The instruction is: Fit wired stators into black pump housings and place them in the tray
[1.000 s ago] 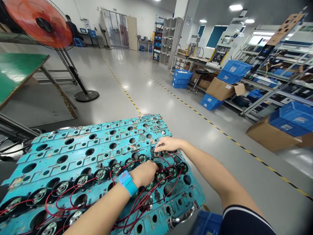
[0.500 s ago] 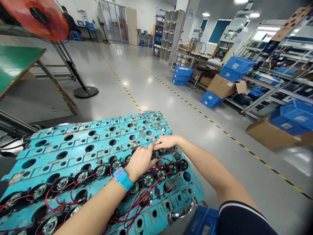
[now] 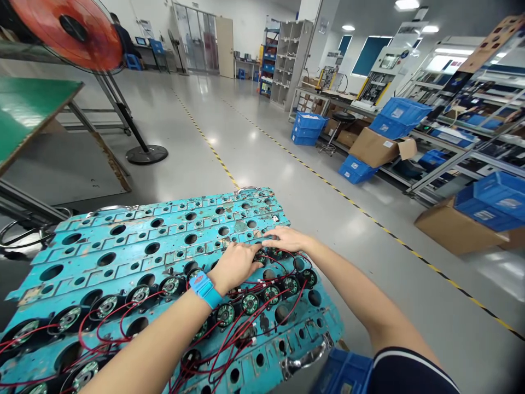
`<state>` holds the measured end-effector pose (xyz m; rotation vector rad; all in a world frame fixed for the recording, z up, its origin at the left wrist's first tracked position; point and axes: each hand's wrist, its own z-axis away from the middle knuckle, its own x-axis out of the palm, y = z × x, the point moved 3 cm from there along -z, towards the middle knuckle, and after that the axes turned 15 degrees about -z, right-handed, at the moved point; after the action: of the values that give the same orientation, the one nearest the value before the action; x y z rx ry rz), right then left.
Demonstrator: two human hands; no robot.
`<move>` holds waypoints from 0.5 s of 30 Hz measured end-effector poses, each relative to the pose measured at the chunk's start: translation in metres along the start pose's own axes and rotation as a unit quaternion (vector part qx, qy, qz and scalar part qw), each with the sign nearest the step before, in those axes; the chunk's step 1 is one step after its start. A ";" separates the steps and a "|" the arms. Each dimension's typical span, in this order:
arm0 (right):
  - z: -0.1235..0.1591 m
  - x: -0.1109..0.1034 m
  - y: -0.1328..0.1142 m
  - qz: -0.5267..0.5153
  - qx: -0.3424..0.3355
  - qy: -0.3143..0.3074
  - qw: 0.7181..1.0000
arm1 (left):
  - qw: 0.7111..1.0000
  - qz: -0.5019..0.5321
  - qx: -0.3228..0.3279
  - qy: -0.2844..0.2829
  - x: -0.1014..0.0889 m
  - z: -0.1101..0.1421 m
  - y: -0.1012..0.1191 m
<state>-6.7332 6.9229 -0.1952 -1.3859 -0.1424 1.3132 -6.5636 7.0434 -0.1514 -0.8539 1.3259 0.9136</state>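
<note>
A worn turquoise fixture plate (image 3: 135,241) full of round holes lies in front of me. Small round speakers (image 3: 250,302) with red and black wires (image 3: 229,339) sit in its near rows. My left hand (image 3: 235,264), with a blue wrist strap (image 3: 205,290), rests fingers-down on a speaker near the plate's right side. Just beyond it my right hand (image 3: 285,239) lies with fingers stretched over another speaker in the same row. What the fingertips press or pinch is hidden.
A blue crate (image 3: 344,372) sits below the plate's near right corner. A standing fan (image 3: 69,33) and a green table (image 3: 28,115) are at left. Blue bins (image 3: 305,129), cardboard boxes (image 3: 375,146) and racks line the right side across a taped floor.
My left hand has moved forward from the nearer speaker row to the row beside my right hand. My right hand has stayed almost in place.
</note>
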 end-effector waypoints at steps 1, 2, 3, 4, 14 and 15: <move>0.000 -0.001 0.001 -0.004 -0.010 0.013 1.000 | 1.000 0.004 -0.006 0.011 -0.001 0.003 0.000; -0.001 -0.002 0.002 -0.010 -0.019 0.022 1.000 | 1.000 0.007 -0.012 0.021 -0.002 0.007 -0.001; -0.002 -0.003 0.003 -0.018 -0.026 0.027 0.999 | 0.999 0.010 -0.018 0.032 -0.004 0.012 -0.003; -0.003 -0.005 0.004 -0.027 -0.033 0.032 0.999 | 0.999 0.016 -0.023 0.044 -0.007 0.019 -0.005; 0.066 -0.037 0.006 -0.109 -0.033 0.208 0.971 | 0.990 0.076 -0.028 0.119 -0.009 0.176 -0.053; 0.081 -0.040 0.007 -0.107 -0.019 0.206 0.973 | 0.989 0.072 -0.035 0.123 -0.002 0.197 -0.061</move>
<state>-6.8117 6.9417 -0.1533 -1.5982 -0.0330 0.8293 -6.4273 7.1978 -0.1368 -0.9568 1.5927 0.9962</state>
